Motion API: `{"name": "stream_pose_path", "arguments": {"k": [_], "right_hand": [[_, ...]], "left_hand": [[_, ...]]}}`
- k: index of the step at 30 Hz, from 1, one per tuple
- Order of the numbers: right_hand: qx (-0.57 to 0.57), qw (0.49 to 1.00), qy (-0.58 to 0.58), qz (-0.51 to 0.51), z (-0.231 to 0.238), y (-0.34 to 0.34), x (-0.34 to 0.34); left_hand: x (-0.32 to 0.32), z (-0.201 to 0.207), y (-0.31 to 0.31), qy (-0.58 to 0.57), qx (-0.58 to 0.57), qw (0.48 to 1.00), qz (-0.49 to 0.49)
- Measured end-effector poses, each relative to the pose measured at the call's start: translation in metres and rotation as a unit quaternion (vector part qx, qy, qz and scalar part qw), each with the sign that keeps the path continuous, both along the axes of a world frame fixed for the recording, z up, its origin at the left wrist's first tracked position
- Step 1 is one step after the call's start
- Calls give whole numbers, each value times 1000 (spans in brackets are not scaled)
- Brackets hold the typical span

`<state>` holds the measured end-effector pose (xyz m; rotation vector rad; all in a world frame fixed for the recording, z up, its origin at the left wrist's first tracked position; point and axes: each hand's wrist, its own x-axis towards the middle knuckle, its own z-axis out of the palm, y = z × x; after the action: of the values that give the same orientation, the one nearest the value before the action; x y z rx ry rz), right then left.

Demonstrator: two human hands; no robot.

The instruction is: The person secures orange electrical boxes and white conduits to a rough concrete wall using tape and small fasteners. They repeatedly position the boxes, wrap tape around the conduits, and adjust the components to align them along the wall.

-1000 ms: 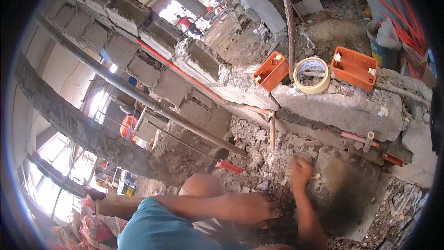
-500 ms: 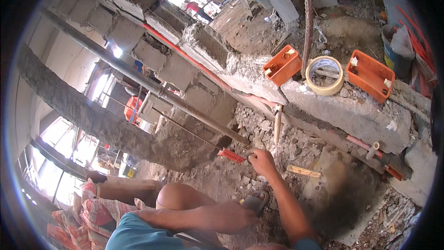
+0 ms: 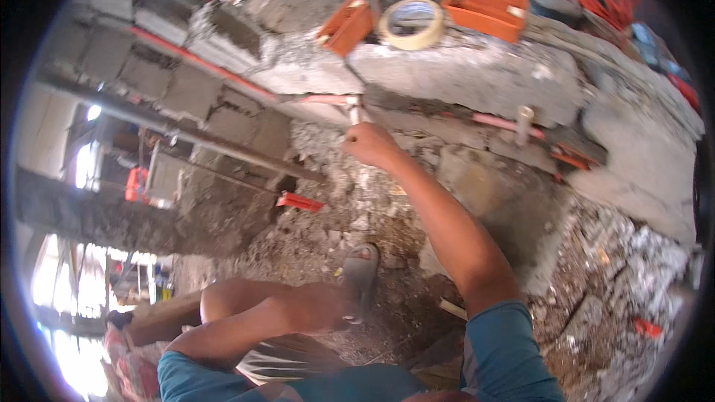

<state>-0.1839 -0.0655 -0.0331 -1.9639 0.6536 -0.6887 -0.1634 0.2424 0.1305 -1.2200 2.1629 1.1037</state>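
My right hand [image 3: 370, 144] is closed around the lower part of a short pale stick [image 3: 354, 110], which hangs from the orange conduit [image 3: 324, 99] set along the broken block wall. Only the stick's upper end shows above my fist. My left hand [image 3: 324, 308] is low in front of my bent knee, near my sandalled foot [image 3: 360, 275]; its fingers are blurred and cannot be made out. A red piece [image 3: 300, 202] lies on the rubble by the end of a thin rod, to the left of my right hand.
On the wall ledge sit an orange electrical box [image 3: 347, 26], a tape roll [image 3: 411, 24] and another orange box [image 3: 485, 10]. A grey pipe [image 3: 186, 134] slants in from the left. A short pipe stub [image 3: 524, 125] stands up at the right. Rubble [image 3: 596, 283] covers the lower right.
My view has shifted right and down, so the wall things appear higher and further left. My right hand has moved from beside the red piece up to the pale stick and closed on it.
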Motion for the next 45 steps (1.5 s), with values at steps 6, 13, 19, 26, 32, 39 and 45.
{"name": "stream_pose_path", "arguments": {"k": [6,13,19,26,32,39,45], "right_hand": [[-3,962,251,108,-9,12,-80],[57,962,241,115,-2,-3,-104],[106,929,327,134,-7,24,-120],[126,905,401,61,-16,17,-179],[116,918,378,-16,-32,1,-231],[113,910,384,-105,-32,-1,-269],[66,901,422,-79,-29,-14,-259]], "left_hand": [[-15,29,-48,45,51,994,90],[56,32,-115,-66,-185,977,77],[110,-13,-146,-151,-259,951,79],[33,-120,-227,30,-363,873,324],[-45,-181,-277,91,-405,802,430],[-77,-180,-302,94,-441,763,463],[-77,-185,-312,78,-429,764,475]]}}
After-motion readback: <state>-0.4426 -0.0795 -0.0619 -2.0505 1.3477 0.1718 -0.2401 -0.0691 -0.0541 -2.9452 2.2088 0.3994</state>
